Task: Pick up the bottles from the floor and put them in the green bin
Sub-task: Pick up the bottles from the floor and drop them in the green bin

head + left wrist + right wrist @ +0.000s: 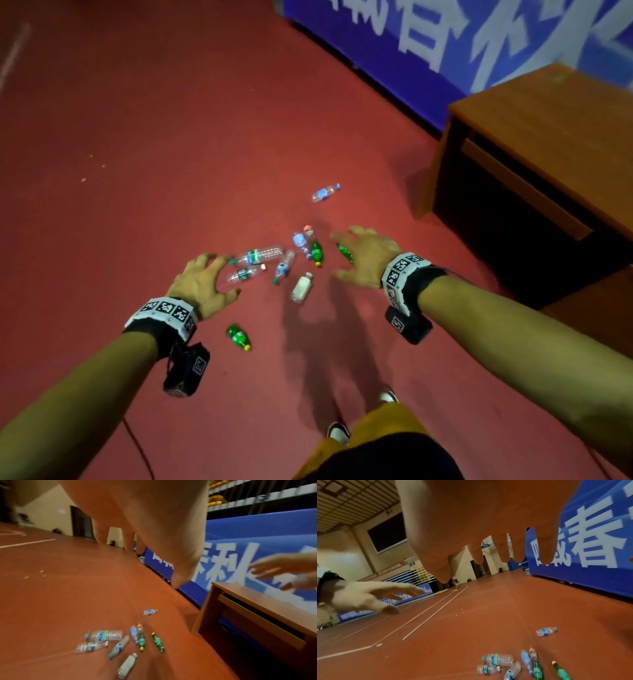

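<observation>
Several plastic bottles lie scattered on the red floor. A large clear bottle lies beside a smaller clear one. A white bottle lies nearer me. One green bottle sits in the cluster, another lies apart below my left wrist. A blue-labelled bottle lies farther off. My left hand hovers above the cluster's left, fingers spread, holding nothing. My right hand hovers at the right, also spread and holding nothing, covering part of a green bottle. No green bin is in view.
A brown wooden desk stands at the right. A blue banner barrier runs along the back. My shoes stand below the bottles. A red cable trails on the floor at lower left.
</observation>
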Action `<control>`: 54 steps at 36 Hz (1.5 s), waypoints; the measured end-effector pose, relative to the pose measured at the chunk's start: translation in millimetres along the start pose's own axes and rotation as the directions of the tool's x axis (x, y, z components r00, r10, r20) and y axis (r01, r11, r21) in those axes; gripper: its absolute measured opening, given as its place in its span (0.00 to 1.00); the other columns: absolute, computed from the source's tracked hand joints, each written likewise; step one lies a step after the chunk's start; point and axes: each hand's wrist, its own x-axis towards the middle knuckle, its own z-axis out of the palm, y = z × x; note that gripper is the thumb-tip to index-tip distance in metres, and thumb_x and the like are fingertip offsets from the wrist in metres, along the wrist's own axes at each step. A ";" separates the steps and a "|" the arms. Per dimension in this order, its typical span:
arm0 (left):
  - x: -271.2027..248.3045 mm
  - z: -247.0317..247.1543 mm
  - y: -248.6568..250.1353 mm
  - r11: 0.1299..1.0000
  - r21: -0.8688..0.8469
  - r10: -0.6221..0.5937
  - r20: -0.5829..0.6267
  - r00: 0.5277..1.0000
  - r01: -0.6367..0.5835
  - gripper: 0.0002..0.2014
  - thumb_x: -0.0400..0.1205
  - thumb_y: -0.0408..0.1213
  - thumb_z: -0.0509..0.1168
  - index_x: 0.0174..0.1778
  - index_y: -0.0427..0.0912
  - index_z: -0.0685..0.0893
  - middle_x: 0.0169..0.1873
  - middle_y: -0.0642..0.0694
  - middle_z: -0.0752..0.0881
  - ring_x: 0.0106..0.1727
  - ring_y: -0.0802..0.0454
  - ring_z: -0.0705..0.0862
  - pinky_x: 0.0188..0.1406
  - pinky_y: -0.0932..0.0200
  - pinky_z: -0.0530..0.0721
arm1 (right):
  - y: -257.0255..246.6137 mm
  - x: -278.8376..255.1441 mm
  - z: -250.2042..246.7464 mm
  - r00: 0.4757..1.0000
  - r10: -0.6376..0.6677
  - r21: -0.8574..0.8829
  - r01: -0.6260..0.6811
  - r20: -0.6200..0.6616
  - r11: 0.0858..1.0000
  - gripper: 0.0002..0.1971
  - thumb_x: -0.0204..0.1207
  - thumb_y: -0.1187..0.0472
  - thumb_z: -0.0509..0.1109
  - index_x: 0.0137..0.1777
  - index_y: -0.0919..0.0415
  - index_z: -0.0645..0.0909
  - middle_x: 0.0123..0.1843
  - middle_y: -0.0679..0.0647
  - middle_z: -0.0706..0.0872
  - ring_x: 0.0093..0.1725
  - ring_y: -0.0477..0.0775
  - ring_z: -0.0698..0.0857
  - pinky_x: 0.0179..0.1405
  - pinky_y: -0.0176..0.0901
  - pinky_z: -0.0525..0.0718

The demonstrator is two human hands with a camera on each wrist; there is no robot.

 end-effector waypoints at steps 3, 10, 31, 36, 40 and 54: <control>13.7 10.8 -38.0 1.000 0.004 -0.031 0.050 0.998 0.031 0.40 0.77 0.60 0.68 0.84 0.57 0.61 0.80 0.44 0.66 0.77 0.40 0.69 0.70 0.37 0.77 | -15.4 35.7 8.0 0.999 0.021 -0.023 -0.020 0.046 1.000 0.43 0.73 0.31 0.64 0.85 0.39 0.52 0.84 0.57 0.64 0.78 0.66 0.69 0.74 0.62 0.73; 84.8 14.7 -120.2 0.978 -0.080 -0.176 0.199 0.964 0.195 0.42 0.78 0.55 0.70 0.85 0.59 0.57 0.79 0.39 0.68 0.76 0.34 0.73 0.72 0.40 0.77 | -38.9 149.7 24.6 0.986 0.105 0.090 -0.117 0.129 0.989 0.45 0.73 0.35 0.68 0.85 0.37 0.47 0.80 0.59 0.69 0.75 0.67 0.75 0.69 0.59 0.79; 420.2 -65.6 -272.9 0.991 0.042 0.098 0.396 0.913 -0.125 0.30 0.81 0.53 0.67 0.79 0.54 0.69 0.70 0.45 0.82 0.68 0.42 0.81 0.68 0.49 0.80 | -138.1 468.4 18.2 0.928 0.197 0.227 -0.276 0.317 0.934 0.31 0.76 0.42 0.70 0.79 0.44 0.71 0.73 0.58 0.80 0.68 0.62 0.81 0.65 0.48 0.80; 491.2 -44.9 -283.1 0.947 0.017 0.274 0.476 0.835 -0.321 0.33 0.80 0.54 0.68 0.81 0.53 0.68 0.74 0.45 0.79 0.70 0.43 0.81 0.70 0.49 0.79 | -157.8 493.2 28.2 0.878 0.333 0.264 -0.430 0.343 0.863 0.24 0.78 0.45 0.67 0.72 0.51 0.75 0.70 0.60 0.82 0.63 0.61 0.84 0.66 0.49 0.80; 559.1 -29.2 -292.7 0.844 0.028 0.442 0.531 0.723 -0.536 0.32 0.81 0.49 0.70 0.81 0.47 0.70 0.75 0.41 0.78 0.73 0.42 0.79 0.73 0.50 0.76 | -179.0 514.0 40.6 0.767 0.518 0.312 -0.633 0.379 0.709 0.31 0.73 0.41 0.64 0.77 0.48 0.72 0.62 0.58 0.87 0.58 0.62 0.87 0.63 0.53 0.84; 597.8 17.4 -297.7 0.432 0.041 0.717 0.590 0.371 -0.901 0.28 0.78 0.52 0.69 0.75 0.52 0.76 0.71 0.45 0.76 0.72 0.41 0.74 0.73 0.48 0.74 | -339.7 484.0 120.0 0.278 0.782 0.471 -0.882 0.558 -0.022 0.30 0.76 0.46 0.68 0.78 0.50 0.70 0.68 0.59 0.83 0.64 0.63 0.83 0.64 0.53 0.83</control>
